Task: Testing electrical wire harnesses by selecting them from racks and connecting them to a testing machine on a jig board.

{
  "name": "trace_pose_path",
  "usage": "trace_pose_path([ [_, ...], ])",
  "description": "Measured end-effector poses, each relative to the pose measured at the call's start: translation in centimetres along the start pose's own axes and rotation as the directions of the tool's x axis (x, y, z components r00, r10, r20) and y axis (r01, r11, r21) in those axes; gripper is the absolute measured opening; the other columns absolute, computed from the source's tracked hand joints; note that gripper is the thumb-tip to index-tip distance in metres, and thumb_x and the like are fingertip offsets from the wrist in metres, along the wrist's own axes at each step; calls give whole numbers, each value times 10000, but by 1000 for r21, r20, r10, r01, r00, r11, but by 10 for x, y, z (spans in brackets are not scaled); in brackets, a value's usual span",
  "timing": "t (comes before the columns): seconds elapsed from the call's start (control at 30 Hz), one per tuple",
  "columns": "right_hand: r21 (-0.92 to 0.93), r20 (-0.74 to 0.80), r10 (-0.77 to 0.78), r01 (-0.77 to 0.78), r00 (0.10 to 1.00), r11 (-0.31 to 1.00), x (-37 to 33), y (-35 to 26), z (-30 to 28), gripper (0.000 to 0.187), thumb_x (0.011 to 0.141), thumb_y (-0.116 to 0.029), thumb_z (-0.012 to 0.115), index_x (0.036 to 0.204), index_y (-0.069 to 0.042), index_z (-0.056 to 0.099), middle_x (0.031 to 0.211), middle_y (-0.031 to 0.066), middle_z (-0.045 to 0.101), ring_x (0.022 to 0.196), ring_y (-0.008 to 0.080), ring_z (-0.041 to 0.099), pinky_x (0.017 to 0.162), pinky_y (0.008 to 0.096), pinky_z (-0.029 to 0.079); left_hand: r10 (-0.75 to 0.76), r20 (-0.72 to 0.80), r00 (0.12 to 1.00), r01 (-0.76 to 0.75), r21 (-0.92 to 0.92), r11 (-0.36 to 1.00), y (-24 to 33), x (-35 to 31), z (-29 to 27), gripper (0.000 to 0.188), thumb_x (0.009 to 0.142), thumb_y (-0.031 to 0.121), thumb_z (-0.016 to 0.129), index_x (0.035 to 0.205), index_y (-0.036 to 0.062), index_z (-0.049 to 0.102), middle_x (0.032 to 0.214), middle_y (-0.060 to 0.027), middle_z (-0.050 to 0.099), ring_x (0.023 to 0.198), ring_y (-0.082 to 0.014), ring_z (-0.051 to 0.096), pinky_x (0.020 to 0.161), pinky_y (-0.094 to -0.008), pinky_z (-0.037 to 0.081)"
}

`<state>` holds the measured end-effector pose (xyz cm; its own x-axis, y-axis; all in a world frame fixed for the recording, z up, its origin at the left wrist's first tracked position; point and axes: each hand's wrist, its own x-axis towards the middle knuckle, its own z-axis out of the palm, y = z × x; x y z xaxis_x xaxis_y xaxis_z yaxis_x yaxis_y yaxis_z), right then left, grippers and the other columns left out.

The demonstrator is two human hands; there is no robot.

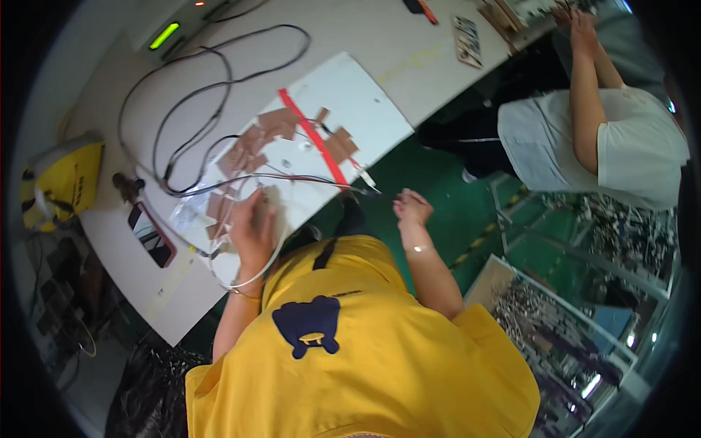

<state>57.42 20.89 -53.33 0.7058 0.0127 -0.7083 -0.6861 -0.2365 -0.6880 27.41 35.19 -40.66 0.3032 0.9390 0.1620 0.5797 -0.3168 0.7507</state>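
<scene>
Here, the left hand is over the white board while the right hand is lifted clear of it.

The left hand [252, 232] is low over the near left part of the white board [356, 82], its fingers partly bent and the thumb set a little apart; whether they grip anything, I cannot tell. A white cable [280, 247] curves close by that wrist. The right hand [413, 207] is beyond the board's near edge, above the green floor [445, 212], with fingers loosely curled and the thumb near them; I cannot tell whether something thin sits between them.

The wire bundle [281, 176] crosses the board just beyond the left hand, and its loose end reaches past the near edge, near the right hand but apart from it. Brown tape patches [277, 124] form a curve on the board, and a red strip [314, 136] runs straight across it.

The board lies on a pale table [350, 33], its near corner jutting over the edge. Dark cable [164, 124] loops along the tabletop beside a device with a lit green display [164, 36]. A phone [152, 235] lies left of the board, and a yellow bag [77, 179] is at the far left. At right, a co-worker in a light shirt [555, 139] is near racks of small parts [548, 343].
</scene>
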Motion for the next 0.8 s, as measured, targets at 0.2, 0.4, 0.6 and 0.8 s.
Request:
trace_pose_path([
  [0.2, -122, 474, -877, 981, -79, -154, -122, -118, 43, 190, 822, 52, 635, 1001, 12, 684, 899, 118, 697, 830, 254, 653, 755, 334, 533, -515, 576, 635, 755, -322, 572, 16, -81, -85, 324, 871, 102, 658, 1172, -5, 607, 1060, -141, 668, 950, -185, 637, 833, -296, 498],
  [0.4, 385, 759, -452, 883, -468, -267, -134, -112, 143, 200, 653, 69, 709, 821, -23, 653, 807, 94, 658, 771, 262, 616, 706, 353, 520, 133, 361, 923, 52, -459, 887, 113, -24, -191, 205, 916, 181, 602, 938, 0, 696, 728, -65, 636, 669, -210, 602, 614, -320, 478],
  [0.6, 367, 847, -325, 905, -421, -216, -124, -97, 170, 160, 697, 54, 705, 827, -30, 668, 830, 91, 651, 778, 268, 591, 681, 341, 509, 755, 66, 652, 21, -997, 68, 168, 6, -180, 168, 860, 121, 679, 995, 21, 693, 828, -99, 616, 607, -208, 572, 509, -289, 426],
  [0.8, 171, 838, -524, 985, -153, -13, -123, -111, 129, 58, 799, -11, 668, 814, 2, 613, 766, 113, 606, 693, 274, 591, 641, 366, 492, 731, 7, 683, -19, -999, 27, 173, 10, -172, 190, 827, 144, 733, 1015, 123, 715, 933, -105, 580, 614, -174, 549, 505, -252, 428],
])
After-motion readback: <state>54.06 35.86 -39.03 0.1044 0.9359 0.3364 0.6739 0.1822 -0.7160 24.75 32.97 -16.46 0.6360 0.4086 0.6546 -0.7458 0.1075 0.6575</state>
